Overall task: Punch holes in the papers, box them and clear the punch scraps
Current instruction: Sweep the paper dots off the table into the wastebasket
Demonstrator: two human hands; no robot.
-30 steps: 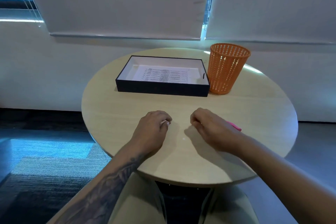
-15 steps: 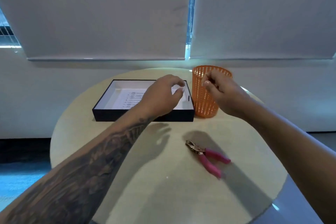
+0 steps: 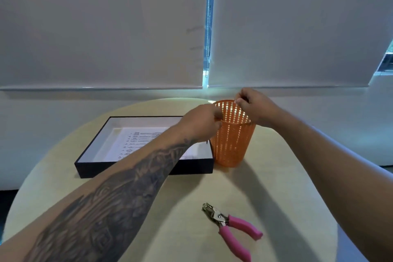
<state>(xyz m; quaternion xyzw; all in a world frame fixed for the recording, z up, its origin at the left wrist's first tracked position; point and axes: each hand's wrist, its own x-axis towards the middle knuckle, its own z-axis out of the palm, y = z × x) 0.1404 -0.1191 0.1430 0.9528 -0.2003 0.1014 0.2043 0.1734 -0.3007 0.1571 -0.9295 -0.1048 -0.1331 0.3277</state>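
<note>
An orange mesh basket [image 3: 231,147] stands at the back of the round table [image 3: 182,204]. My left hand [image 3: 201,122] is at the basket's near rim, its fingers curled together as if pinching punch scraps, which I cannot make out. Over the basket's mouth, my right hand [image 3: 256,106] pinches its fingertips on a tiny pale bit. Left of the basket lies a black box [image 3: 144,169] with printed papers [image 3: 138,140] inside, partly hidden by my left forearm. A pink-handled hole punch [image 3: 231,225] lies on the table near me.
The box touches the basket's left side. Behind the table, a white wall and lowered roller blinds [image 3: 102,27] stand close. The table's edge curves away on both sides, with dark floor at the lower left.
Both hands lifted from the table's near part, where they pinched up scraps, and travelled to the orange basket. The view tilted up, and the punch came into sight.
</note>
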